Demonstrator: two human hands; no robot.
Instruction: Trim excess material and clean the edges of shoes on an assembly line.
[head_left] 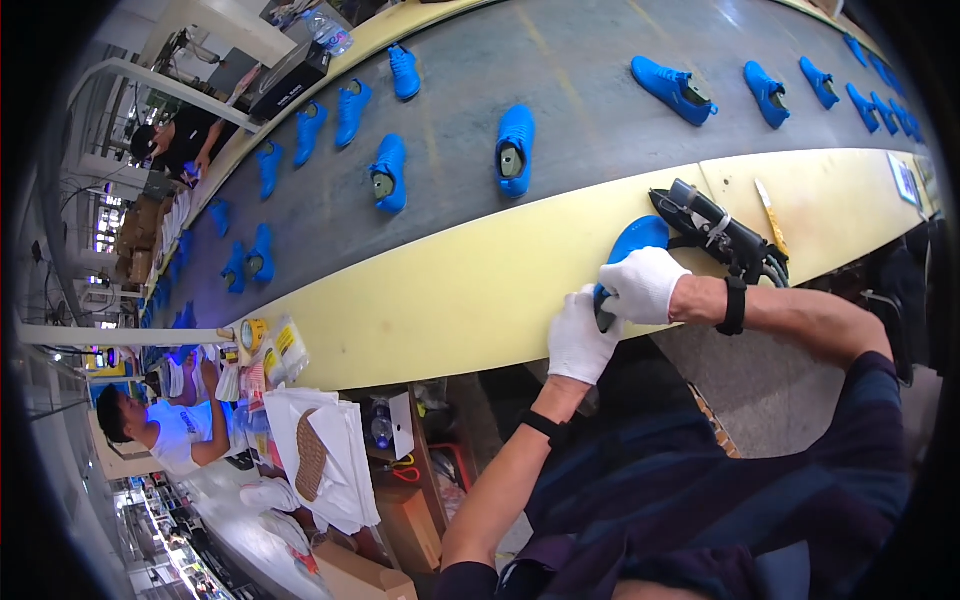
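A blue shoe (640, 236) lies near the edge of the pale yellow tabletop, its toe pointing away from me and its heel end at my hands. My left hand (583, 335), in a white glove, is closed on the heel end. Just to its right my right hand (645, 286), also gloved in white, grips the shoe over its opening with curled fingers. The gloves hide much of the opening. Beside the shoe, on the right, rests a black corded hand tool (718, 228) whose exact kind I cannot make out. Farther right is a yellow-handled knife (772, 216).
Beyond the yellow tabletop (430, 285) runs a grey conveyor belt (590, 130) carrying several blue shoes (515, 150). At left are a tape roll (254, 334), white sheets (340, 470) with a brown sole (309, 455), and a co-worker (180, 430). Another person (185, 140) is across the belt.
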